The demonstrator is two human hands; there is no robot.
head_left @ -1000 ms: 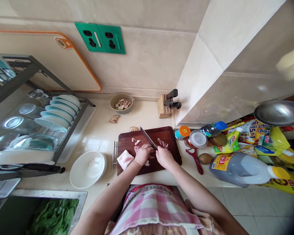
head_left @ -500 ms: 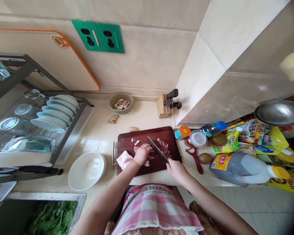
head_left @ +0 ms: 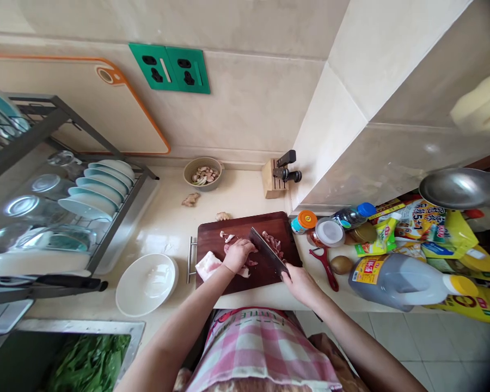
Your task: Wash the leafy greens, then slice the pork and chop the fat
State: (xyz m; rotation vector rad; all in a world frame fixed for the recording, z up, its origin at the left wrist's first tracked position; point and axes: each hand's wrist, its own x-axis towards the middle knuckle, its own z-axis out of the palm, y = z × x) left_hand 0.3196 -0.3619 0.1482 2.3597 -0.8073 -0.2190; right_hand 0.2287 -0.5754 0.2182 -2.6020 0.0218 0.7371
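The right hand (head_left: 297, 280) has its fingers closed round the handle of the knife (head_left: 268, 253). The left hand's fingers, bent, press meat (head_left: 242, 260) on the cutting board (head_left: 245, 283), at the table's front edge.

Your right hand (head_left: 300, 283) grips the handle of the knife (head_left: 268, 252), its blade slanting away from your fingers over the dark cutting board (head_left: 212, 234). Your left hand (head_left: 240, 256) presses on meat at the board's middle, fingertips near the blade. Cut meat (head_left: 273, 242) lies just right of the blade, and a pale slab (head_left: 208, 265) sits left of your left fingers. Beyond those fingertips, a ginger piece (head_left: 222, 216) rests past the board's far edge. Well left of them stands a white bowl (head_left: 147, 284).
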